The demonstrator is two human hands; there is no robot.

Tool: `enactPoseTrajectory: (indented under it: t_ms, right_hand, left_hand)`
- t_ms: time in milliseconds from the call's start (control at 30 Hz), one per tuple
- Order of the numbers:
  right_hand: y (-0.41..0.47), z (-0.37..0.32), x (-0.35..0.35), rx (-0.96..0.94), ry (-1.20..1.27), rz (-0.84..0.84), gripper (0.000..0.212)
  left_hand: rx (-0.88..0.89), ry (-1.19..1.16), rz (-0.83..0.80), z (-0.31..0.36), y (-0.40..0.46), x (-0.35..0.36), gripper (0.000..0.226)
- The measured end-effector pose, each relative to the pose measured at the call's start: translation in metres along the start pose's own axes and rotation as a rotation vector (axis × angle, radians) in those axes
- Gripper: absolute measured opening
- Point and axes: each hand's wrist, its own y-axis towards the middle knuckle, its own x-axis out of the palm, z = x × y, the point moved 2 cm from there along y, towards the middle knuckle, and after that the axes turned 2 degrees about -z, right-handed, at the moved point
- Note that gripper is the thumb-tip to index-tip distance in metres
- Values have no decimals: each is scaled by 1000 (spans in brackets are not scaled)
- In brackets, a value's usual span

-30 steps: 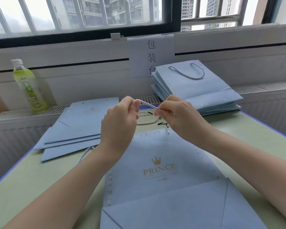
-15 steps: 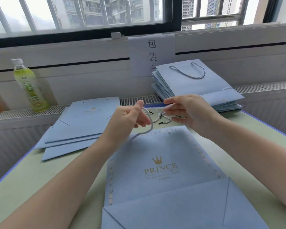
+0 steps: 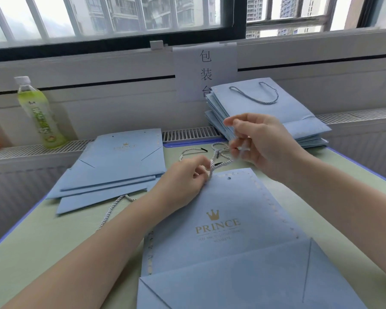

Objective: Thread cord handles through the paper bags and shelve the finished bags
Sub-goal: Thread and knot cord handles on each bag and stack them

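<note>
Threading the cord (image 3: 218, 164) into the flat blue bag (image 3: 218, 219) in front of you is the step in hand, so look first at the head view, the only one you have.

Your left hand (image 3: 183, 181) rests at the top edge of the bag and its fingers are curled, pinching the cord just where it meets the paper, near the left hole, which the hand covers. Your right hand (image 3: 261, 143) hovers above the loose cords (image 3: 194, 151) lying on the table (image 3: 42, 237) just beyond the bag. Its fingers are bent and blurred; the thumb and fingertips seem to pinch something thin, perhaps the cord's other end, but I cannot tell for sure.

The second hole (image 3: 229, 178) is open and visible, a little right of your left hand. I think the next move is to bring the free tip there. Hold the cord close to its stiff black tip, so it does not bend, and keep the left pinch firm so the first end does not slip back out. Do not pull hard, paper can tear at the hole.

Bags without handles (image 3: 120, 166) wait at the left; finished bags (image 3: 267, 114) are stacked behind, by the window. A green bottle (image 3: 39, 114) stands far left.
</note>
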Motion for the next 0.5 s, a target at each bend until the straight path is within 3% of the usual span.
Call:
enactPoseTrajectory:
  t_ms: [67, 167, 233, 333, 500]
  right_hand:
    - [4, -3, -8, -56, -69, 126, 26]
    - [7, 0, -13, -164, -520, 151, 31]
    - [7, 8, -9, -100, -760, 48, 26]
    - [3, 24, -1, 14, -1056, -245, 20]
    - [-8, 32, 7, 86, -1258, -472, 45]
  left_hand:
    - [23, -42, 45, 1, 0, -1, 32]
    - [-3, -136, 90, 1, 1, -2, 37]
    - [-19, -107, 68, 0, 2, -1, 32]
    - [-27, -26, -15, -4, 2, 4, 12]
    - [-32, 28, -42, -5, 3, 4, 19]
